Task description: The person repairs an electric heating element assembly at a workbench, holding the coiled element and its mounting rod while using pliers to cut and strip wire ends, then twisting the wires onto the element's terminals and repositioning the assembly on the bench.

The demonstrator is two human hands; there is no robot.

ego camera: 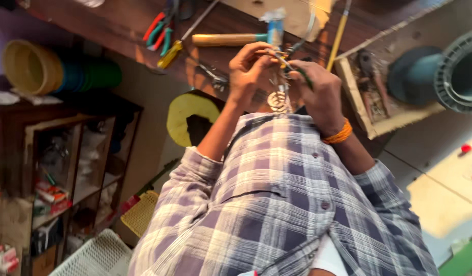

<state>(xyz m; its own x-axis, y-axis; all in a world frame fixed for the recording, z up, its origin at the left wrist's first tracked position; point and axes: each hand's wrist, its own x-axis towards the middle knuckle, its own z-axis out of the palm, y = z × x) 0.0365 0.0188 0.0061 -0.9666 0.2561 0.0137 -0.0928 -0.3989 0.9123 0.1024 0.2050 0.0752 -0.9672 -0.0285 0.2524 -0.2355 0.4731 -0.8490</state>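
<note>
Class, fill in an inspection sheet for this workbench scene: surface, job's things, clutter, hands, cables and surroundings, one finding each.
Surface: dark wooden bench, crowded along its edge.
Job's things: small metal wire-wound part, held up between both hands above the checked shirt.
Clutter: pliers, yellow-handled screwdriver, wooden-handled hammer, wooden tray of rusty parts.
Hands: left hand and right hand both pinch the part; fingers closed.
Cables: thin wires at the fingers; too blurred to trace.
Surroundings: stacked tubs, shelf unit, white basket.

Glossy wooden bench [118, 25]; seemingly metal coil [279, 99]
</note>
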